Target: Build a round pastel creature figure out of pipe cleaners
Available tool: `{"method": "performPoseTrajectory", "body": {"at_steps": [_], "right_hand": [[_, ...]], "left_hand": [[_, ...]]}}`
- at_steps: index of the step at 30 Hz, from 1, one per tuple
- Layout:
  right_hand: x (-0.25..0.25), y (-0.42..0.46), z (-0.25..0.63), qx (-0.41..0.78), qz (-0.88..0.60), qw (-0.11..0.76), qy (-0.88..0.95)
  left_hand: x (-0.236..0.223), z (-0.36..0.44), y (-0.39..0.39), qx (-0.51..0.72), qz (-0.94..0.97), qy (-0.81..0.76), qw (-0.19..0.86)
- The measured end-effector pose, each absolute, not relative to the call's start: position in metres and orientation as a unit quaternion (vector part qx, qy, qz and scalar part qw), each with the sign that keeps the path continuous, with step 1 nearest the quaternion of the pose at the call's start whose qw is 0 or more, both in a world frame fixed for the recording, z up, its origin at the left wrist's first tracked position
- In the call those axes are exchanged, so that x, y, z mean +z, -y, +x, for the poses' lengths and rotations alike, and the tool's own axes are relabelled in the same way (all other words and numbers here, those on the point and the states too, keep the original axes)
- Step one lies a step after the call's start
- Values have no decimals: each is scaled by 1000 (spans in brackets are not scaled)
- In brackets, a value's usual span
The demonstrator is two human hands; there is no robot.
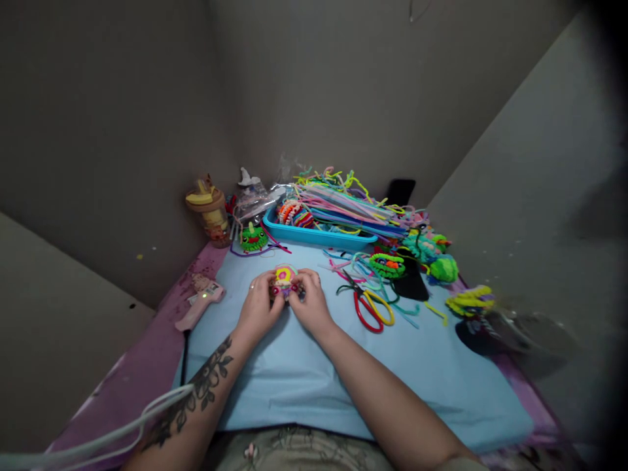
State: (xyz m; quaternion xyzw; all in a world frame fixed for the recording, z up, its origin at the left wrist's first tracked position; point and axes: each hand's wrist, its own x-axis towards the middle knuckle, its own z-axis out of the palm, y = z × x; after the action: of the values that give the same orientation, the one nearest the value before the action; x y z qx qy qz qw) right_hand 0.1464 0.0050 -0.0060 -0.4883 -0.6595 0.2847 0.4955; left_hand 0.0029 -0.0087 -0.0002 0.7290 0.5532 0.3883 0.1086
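Note:
Between both hands is a small, colourful pipe-cleaner figure [283, 275], with yellow, pink and pale tones and dark pink round spots near its lower part. My left hand [259, 302] grips its left side, thumb at the bottom edge and fingers curled over the top. From the other side my right hand [310, 302] pinches it with thumb and fingers. Fingers cover much of its sides. To the right lie scissors [369, 307] with one red and one yellow handle, among loose pipe-cleaner pieces [402, 309]. A pink glue gun [200, 306] rests at the left.
A blue tray [318, 237] at the back holds striped pipe-cleaner work and bundled pipe cleaners [348, 203]. Green pipe-cleaner figures [253, 238] sit around it. A tumbler [210, 212] stands back left. A dark cap [483, 335] and a yellow pipe-cleaner bundle [470, 301] lie at right.

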Motion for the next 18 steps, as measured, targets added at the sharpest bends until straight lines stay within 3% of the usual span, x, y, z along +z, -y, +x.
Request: {"method": "performPoseTrajectory", "body": {"at_steps": [6,13,18], "right_hand": [[-8,-6,145,285,-492,490,661],[-10,-6,155,303,-479,505,651],[-5,-3,162,286,-484,505,655]], "left_hand": [[0,5,8,389,725,-558,109],[-3,-6,12,433,696,-539,196],[5,-12,18,459,704,-532,103]]}}
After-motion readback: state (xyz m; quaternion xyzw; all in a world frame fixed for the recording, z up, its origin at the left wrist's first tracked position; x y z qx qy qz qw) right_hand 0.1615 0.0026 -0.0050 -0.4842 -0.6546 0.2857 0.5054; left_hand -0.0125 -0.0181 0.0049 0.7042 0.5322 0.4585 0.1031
